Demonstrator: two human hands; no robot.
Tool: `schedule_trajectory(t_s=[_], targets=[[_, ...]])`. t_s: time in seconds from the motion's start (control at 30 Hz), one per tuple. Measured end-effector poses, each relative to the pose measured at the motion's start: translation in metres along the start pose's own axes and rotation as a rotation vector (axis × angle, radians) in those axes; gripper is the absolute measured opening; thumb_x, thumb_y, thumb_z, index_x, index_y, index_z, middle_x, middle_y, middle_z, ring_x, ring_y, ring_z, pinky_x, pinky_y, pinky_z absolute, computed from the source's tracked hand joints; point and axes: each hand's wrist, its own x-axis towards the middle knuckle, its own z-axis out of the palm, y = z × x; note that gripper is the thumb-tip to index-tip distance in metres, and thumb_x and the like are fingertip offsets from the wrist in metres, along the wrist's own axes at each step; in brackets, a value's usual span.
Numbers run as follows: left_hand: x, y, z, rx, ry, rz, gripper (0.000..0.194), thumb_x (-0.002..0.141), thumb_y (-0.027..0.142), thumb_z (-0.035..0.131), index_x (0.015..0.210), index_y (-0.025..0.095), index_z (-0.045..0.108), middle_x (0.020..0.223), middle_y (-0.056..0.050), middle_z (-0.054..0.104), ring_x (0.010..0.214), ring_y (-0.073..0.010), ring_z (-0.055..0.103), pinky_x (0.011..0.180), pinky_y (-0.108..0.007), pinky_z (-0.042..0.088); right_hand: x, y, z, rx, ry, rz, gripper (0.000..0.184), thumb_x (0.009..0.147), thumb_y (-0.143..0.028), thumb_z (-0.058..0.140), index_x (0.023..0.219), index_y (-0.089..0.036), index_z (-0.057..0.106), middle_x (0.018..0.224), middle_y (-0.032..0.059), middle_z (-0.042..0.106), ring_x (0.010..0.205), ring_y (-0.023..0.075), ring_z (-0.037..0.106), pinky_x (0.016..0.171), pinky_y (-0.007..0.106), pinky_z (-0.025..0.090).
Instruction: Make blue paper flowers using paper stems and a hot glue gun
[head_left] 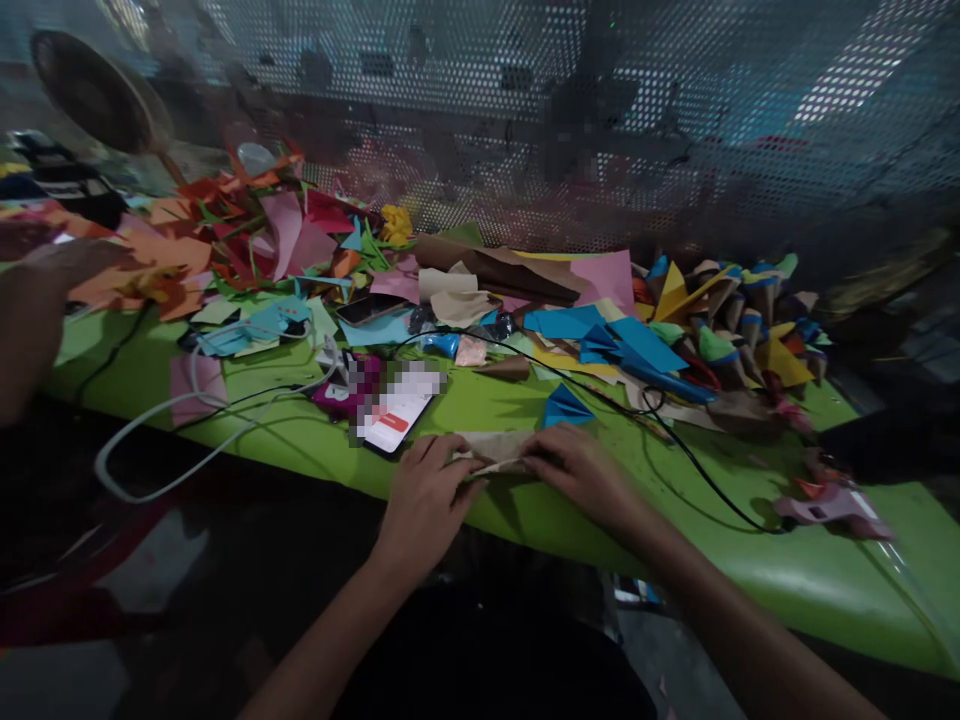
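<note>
Between my two hands, near the table's front edge, lies a piece of brown paper (495, 448), its near edge turned up like a fold or roll. My left hand (431, 480) grips the left end with the thumb below and the fingers on top. At the other end, my right hand (574, 465) pinches the paper between thumb and fingertips. Just behind my right hand sits a folded blue paper piece (566, 406). A phone (401, 405) with its screen lit rests beyond my left hand.
A pink glue gun (832, 510) lies at the right, its black cord (697, 460) crossing the green table (720, 540). Paper cones (739, 320) crowd the back right. Coloured scraps (292, 240) pile up at the back left. Another person's arm (37, 310) reaches in from the left.
</note>
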Motion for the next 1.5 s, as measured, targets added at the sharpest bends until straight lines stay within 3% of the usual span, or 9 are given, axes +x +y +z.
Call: schedule_trajectory(t_s=[0.13, 0.27, 0.4, 0.6, 0.87, 1.07, 1.17, 1.27, 1.5], targets=[[0.005, 0.000, 0.001, 0.045, -0.023, -0.085, 0.018, 0.096, 0.026, 0.052, 0.087, 0.021, 0.067, 0.092, -0.004, 0.067, 0.092, -0.0230, 0.055, 0.081, -0.039, 0.043, 0.006, 0.001, 0.007, 0.000, 0.019, 0.059, 0.008, 0.091, -0.022, 0.061, 0.087, -0.020, 0.067, 0.083, 0.0042, 0.069, 0.084, 0.0215, 0.058, 0.075, 0.032, 0.041], [0.009, 0.003, 0.003, 0.031, -0.049, -0.167, 0.006, 0.093, 0.020, 0.056, 0.096, 0.022, 0.061, 0.094, -0.002, 0.068, 0.093, -0.0234, 0.056, 0.081, -0.039, 0.040, 0.006, 0.004, 0.013, -0.008, 0.097, 0.057, 0.008, 0.089, -0.015, 0.060, 0.089, -0.019, 0.066, 0.091, 0.0061, 0.067, 0.089, 0.0217, 0.059, 0.077, 0.033, 0.043], [0.008, 0.003, 0.005, 0.072, -0.036, -0.139, 0.006, 0.093, 0.019, 0.056, 0.093, 0.023, 0.060, 0.097, -0.003, 0.065, 0.094, -0.0242, 0.054, 0.080, -0.038, 0.040, -0.002, 0.002, 0.008, 0.013, 0.067, -0.034, 0.018, 0.089, -0.010, 0.055, 0.089, -0.021, 0.070, 0.093, 0.0060, 0.068, 0.093, 0.0214, 0.059, 0.082, 0.034, 0.044], [0.001, -0.002, 0.002, 0.055, -0.067, -0.063, 0.009, 0.091, 0.029, 0.062, 0.096, 0.022, 0.062, 0.102, -0.004, 0.063, 0.099, -0.0251, 0.054, 0.085, -0.040, 0.041, -0.008, 0.001, 0.004, 0.005, 0.070, -0.050, 0.007, 0.088, -0.027, 0.067, 0.090, -0.022, 0.071, 0.095, 0.0066, 0.069, 0.092, 0.0225, 0.061, 0.080, 0.035, 0.046], [0.020, -0.007, -0.002, 0.088, -0.171, -0.101, 0.011, 0.095, 0.023, 0.054, 0.089, 0.020, 0.063, 0.096, -0.004, 0.067, 0.095, -0.0244, 0.058, 0.083, -0.039, 0.042, 0.010, 0.000, 0.006, 0.053, -0.007, 0.194, 0.002, 0.086, -0.020, 0.066, 0.087, -0.020, 0.068, 0.080, 0.0029, 0.069, 0.075, 0.0191, 0.062, 0.063, 0.028, 0.041], [0.032, -0.009, -0.003, 0.121, -0.172, -0.142, 0.023, 0.089, 0.025, 0.063, 0.111, 0.023, 0.061, 0.111, -0.006, 0.065, 0.110, -0.0287, 0.056, 0.089, -0.043, 0.043, 0.015, 0.007, 0.009, -0.045, 0.051, 0.076, 0.017, 0.084, -0.019, 0.068, 0.100, -0.019, 0.065, 0.099, 0.0069, 0.062, 0.090, 0.0213, 0.059, 0.073, 0.030, 0.043], [0.033, -0.011, -0.004, 0.128, -0.197, -0.108, 0.023, 0.087, 0.025, 0.064, 0.111, 0.024, 0.062, 0.111, -0.006, 0.063, 0.110, -0.0278, 0.056, 0.091, -0.042, 0.043, 0.014, 0.008, 0.009, -0.009, 0.019, 0.071, 0.003, 0.086, -0.018, 0.065, 0.088, -0.019, 0.063, 0.087, 0.0040, 0.061, 0.081, 0.0190, 0.057, 0.066, 0.028, 0.040], [0.034, -0.011, -0.005, 0.113, -0.221, -0.107, 0.019, 0.088, 0.023, 0.063, 0.106, 0.022, 0.061, 0.106, -0.005, 0.064, 0.108, -0.0275, 0.057, 0.092, -0.043, 0.043, 0.013, 0.004, 0.009, 0.005, 0.043, 0.054, 0.008, 0.085, -0.016, 0.065, 0.080, -0.019, 0.060, 0.083, 0.0032, 0.061, 0.081, 0.0194, 0.057, 0.066, 0.028, 0.038], [0.033, -0.005, -0.007, 0.067, -0.218, -0.084, 0.006, 0.086, 0.017, 0.063, 0.089, 0.021, 0.060, 0.100, -0.003, 0.064, 0.103, -0.0257, 0.056, 0.089, -0.041, 0.043, 0.006, 0.001, 0.013, 0.080, 0.061, 0.037, 0.011, 0.088, -0.013, 0.061, 0.095, -0.019, 0.067, 0.086, 0.0038, 0.067, 0.081, 0.0194, 0.061, 0.069, 0.030, 0.043]])
